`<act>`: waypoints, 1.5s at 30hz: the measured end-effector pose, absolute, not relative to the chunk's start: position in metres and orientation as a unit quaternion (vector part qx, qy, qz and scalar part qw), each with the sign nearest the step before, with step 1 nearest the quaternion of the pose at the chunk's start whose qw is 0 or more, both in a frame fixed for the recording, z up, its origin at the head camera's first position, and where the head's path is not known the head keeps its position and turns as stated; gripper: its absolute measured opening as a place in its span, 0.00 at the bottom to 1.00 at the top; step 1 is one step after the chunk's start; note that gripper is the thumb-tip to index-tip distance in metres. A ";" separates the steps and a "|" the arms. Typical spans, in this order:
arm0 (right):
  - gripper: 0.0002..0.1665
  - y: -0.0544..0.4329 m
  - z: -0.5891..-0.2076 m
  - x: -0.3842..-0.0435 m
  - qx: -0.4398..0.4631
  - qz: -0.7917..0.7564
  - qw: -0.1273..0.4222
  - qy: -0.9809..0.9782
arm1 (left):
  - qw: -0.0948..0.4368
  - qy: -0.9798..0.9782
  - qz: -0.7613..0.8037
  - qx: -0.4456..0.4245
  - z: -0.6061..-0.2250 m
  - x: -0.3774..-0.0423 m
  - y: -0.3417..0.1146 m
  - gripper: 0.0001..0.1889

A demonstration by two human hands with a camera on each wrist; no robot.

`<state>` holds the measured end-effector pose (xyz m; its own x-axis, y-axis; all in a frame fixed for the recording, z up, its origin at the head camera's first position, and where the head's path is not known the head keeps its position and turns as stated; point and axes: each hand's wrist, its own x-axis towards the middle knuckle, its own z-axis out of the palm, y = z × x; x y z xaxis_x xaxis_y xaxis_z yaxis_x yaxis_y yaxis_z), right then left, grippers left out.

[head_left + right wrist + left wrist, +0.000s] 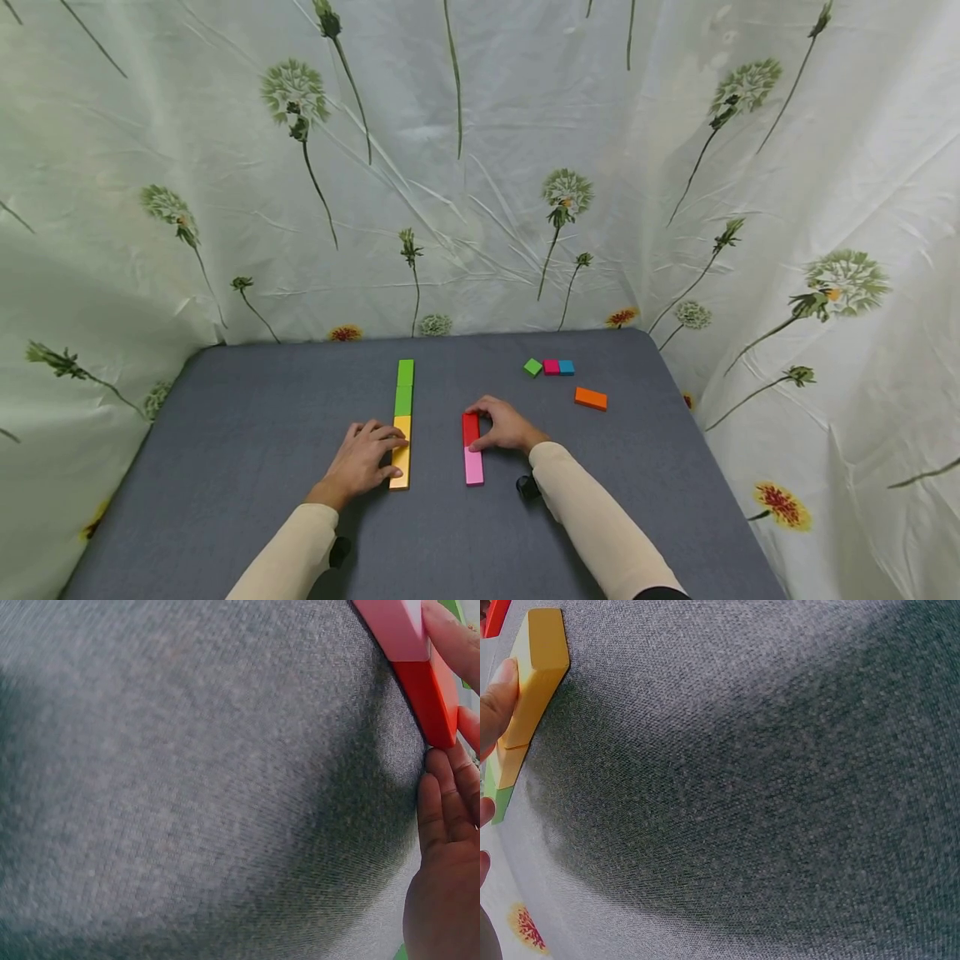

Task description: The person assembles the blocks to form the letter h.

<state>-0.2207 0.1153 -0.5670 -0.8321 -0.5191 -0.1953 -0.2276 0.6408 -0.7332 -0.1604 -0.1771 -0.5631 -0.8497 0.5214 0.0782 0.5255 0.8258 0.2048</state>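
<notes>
On the left, two green blocks (404, 387) and two yellow blocks (401, 463) lie end to end in one straight row. My left hand (362, 458) reaches over the yellow part from its left side, fingertips and thumb on it. In the left wrist view the thumb (496, 705) rests on the nearer yellow block. A red block (470, 427) and a pink block (474, 468) lie end to end to the right of that row. My right hand (504, 425) holds the red block, index finger by its far end and thumb near the seam with the pink block (397, 626).
Toward the back right of the grey table (262, 417) lie a small green cube (532, 367), a crimson cube (551, 367) and a blue cube (566, 367), the last two touching. An orange block (591, 399) lies nearer. A flowered curtain (487, 217) hangs behind the table.
</notes>
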 end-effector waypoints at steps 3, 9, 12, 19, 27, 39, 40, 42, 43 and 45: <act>0.36 0.116 -0.567 -0.221 -0.210 -0.367 0.197 0.884 | 0.014 -0.955 -0.110 -0.275 -0.564 -0.160 -0.177 0.22; 0.36 0.118 -0.568 -0.221 -0.207 -0.367 0.198 0.885 | 0.014 -0.955 -0.111 -0.273 -0.565 -0.161 -0.175 0.22; 0.37 0.120 -0.566 -0.222 -0.209 -0.374 0.196 0.882 | 0.009 -0.956 -0.113 -0.271 -0.564 -0.160 -0.175 0.22; 0.37 0.147 -0.560 -0.225 -0.193 -0.395 0.149 0.886 | 0.000 -0.958 -0.114 -0.263 -0.562 -0.158 -0.176 0.22; 0.34 0.202 -0.553 -0.229 -0.118 -0.414 0.066 0.900 | 0.008 -0.959 -0.107 -0.262 -0.561 -0.157 -0.178 0.23; 0.31 0.275 -0.559 -0.221 -0.018 -0.384 0.002 0.923 | 0.024 -0.956 -0.102 -0.273 -0.563 -0.159 -0.177 0.23; 0.30 0.279 -0.560 -0.221 -0.011 -0.384 0.007 0.923 | 0.023 -0.956 -0.103 -0.273 -0.563 -0.159 -0.177 0.23; 0.30 0.286 -0.561 -0.219 -0.004 -0.379 0.013 0.925 | 0.022 -0.956 -0.102 -0.273 -0.563 -0.160 -0.177 0.23; 0.29 0.289 -0.561 -0.219 -0.001 -0.375 0.017 0.927 | 0.021 -0.956 -0.102 -0.273 -0.563 -0.160 -0.176 0.23; 0.28 0.294 -0.562 -0.218 0.005 -0.373 0.023 0.927 | 0.017 -0.956 -0.104 -0.272 -0.563 -0.160 -0.176 0.23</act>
